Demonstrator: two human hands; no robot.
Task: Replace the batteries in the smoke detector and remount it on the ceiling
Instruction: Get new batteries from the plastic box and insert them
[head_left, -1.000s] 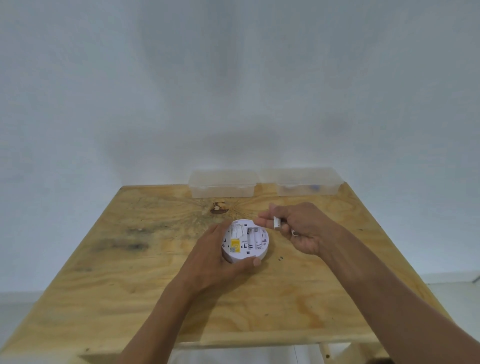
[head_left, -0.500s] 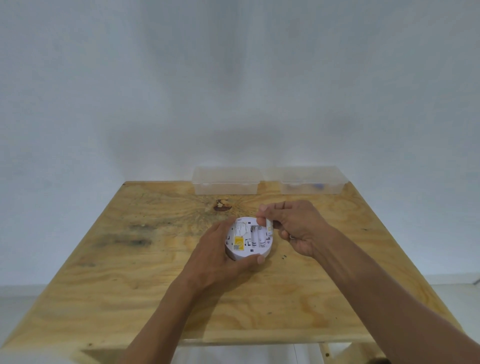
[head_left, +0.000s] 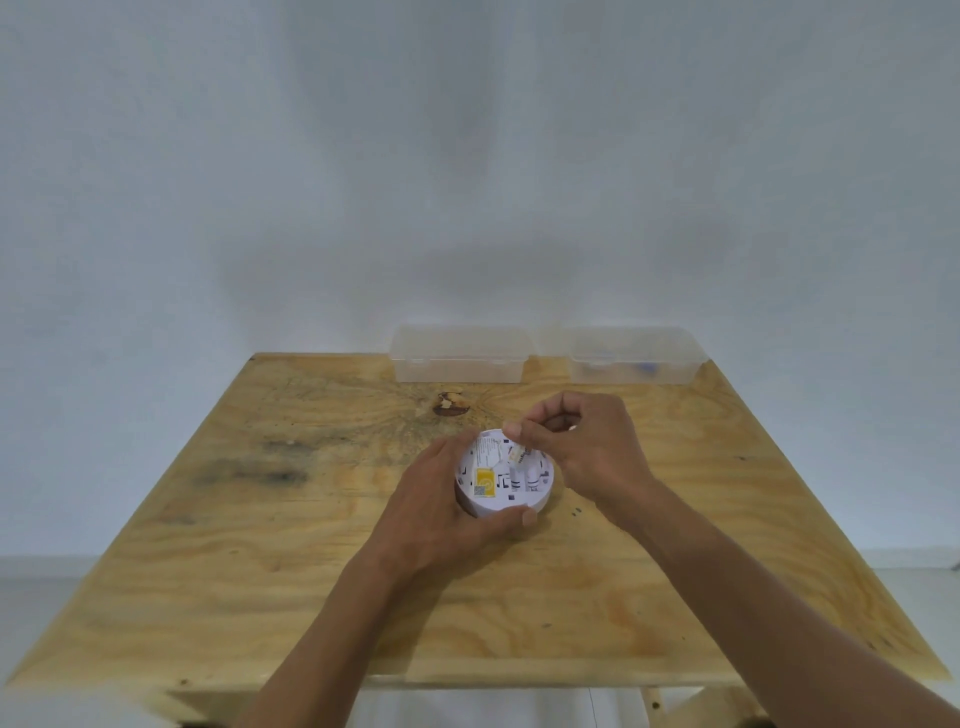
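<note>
Two hands at work: left hand (head_left: 436, 512) wraps the smoke detector (head_left: 503, 475), back-up on the table (head_left: 311, 545); right hand (head_left: 582, 447) pinches a battery (head_left: 518, 453) over the open bay. Judged mid-swap; seating batteries and ceiling remount remain.

So a second ago the right hand (head_left: 582, 447) was off at the detector's 2 o'clock with the battery (head_left: 518, 453) clear of it. Now it's come in over the far rim of the smoke detector (head_left: 503, 475), pinching that battery down at about 12 o'clock into the open back.
</note>
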